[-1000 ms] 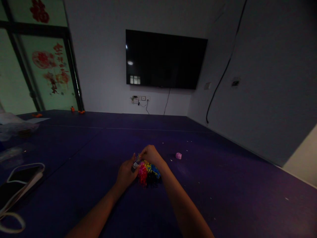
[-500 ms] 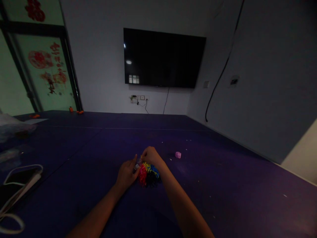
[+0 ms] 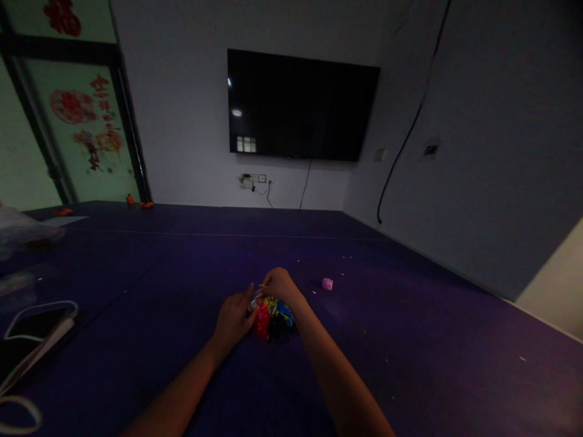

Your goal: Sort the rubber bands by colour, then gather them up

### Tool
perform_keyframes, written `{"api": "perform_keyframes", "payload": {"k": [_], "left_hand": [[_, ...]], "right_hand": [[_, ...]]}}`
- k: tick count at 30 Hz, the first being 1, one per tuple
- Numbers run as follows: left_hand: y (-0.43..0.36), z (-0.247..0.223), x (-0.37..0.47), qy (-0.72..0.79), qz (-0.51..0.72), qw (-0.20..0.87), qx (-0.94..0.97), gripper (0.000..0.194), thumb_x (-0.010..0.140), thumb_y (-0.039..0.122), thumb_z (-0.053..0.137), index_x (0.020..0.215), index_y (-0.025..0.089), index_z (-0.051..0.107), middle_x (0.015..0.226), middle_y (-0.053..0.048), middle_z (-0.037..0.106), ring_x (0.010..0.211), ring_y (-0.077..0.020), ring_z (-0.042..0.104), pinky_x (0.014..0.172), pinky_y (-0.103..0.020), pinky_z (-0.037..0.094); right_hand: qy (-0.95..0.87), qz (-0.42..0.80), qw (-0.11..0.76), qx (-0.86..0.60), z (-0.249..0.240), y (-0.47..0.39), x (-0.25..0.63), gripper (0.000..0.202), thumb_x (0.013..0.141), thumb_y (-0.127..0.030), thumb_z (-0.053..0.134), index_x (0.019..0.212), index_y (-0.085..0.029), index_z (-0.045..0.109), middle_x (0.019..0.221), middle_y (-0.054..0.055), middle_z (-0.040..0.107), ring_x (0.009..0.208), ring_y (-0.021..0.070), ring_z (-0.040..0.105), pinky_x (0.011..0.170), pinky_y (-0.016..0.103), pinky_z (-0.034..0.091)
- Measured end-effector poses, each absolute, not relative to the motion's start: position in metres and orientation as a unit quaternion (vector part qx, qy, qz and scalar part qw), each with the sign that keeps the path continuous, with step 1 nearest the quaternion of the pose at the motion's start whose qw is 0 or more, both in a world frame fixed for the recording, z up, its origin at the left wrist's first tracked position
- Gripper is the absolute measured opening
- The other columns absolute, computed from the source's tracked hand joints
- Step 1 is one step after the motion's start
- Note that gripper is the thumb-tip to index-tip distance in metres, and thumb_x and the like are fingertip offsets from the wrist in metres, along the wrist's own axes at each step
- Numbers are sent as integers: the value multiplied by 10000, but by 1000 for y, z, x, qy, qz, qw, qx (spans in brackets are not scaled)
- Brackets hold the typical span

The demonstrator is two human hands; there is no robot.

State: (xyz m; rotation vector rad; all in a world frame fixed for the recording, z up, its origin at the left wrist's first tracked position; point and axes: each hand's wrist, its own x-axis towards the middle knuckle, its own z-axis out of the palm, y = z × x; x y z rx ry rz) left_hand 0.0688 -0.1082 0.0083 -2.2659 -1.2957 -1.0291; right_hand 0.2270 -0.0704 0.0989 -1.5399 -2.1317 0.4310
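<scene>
A bundle of red, yellow, blue and black strands [image 3: 275, 319] lies on the dark purple surface [image 3: 150, 285], between and partly under my hands. At its upper left is a small clear, shiny piece [image 3: 255, 300]. My left hand [image 3: 235, 315] holds this piece between its thumb and fingers. Bent over the top of the bundle, my right hand [image 3: 279, 285] pinches a yellow strand [image 3: 263, 286] at the far end of the clear piece. Its fingertips are partly hidden.
A small pink crumpled item [image 3: 327, 283] lies right of my hands. At the left edge are a phone-like device [image 3: 39, 323] with a white cable and clear plastic bags [image 3: 18, 233]. Orange items [image 3: 146, 205] sit near the door.
My right hand has shifted very slightly, and more of the yellow strand shows at its fingertips. My left hand has kept its hold on the clear piece.
</scene>
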Motion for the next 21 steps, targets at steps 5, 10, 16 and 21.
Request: {"api": "perform_keyframes", "payload": {"k": [5, 10, 16, 21], "left_hand": [[-108, 9, 69, -464, -374, 168, -785, 585, 839, 276, 531, 1380, 196, 326, 928, -84, 680, 801, -226, 619, 716, -338, 467], [-108, 9, 68, -471, -382, 162, -779, 568, 842, 271, 523, 1374, 190, 340, 899, -80, 684, 787, -219, 628, 717, -333, 476], [-107, 8, 68, -465, -395, 166, -774, 567, 842, 273, 526, 1373, 201, 343, 912, -81, 683, 769, -219, 630, 695, -336, 488], [-107, 7, 69, -464, -401, 172, -771, 570, 847, 278, 526, 1378, 205, 333, 901, -72, 686, 757, -213, 634, 696, -332, 488]], "right_hand": [[-765, 221, 242, -554, 102, -72, 230, 111, 601, -173, 690, 690, -145, 749, 634, 45, 705, 560, 125, 609, 478, 167, 385], [-774, 260, 248, -521, 102, -73, 232, 146, 642, -141, 635, 726, -161, 753, 674, 38, 715, 581, 115, 608, 507, 166, 398], [-786, 280, 222, -504, 106, -74, 233, 184, 676, -139, 592, 759, -158, 755, 667, 35, 708, 570, 108, 590, 515, 173, 396], [-799, 280, 217, -486, 106, -74, 234, 207, 681, -128, 564, 759, -145, 755, 684, 45, 709, 584, 115, 587, 513, 176, 390]]}}
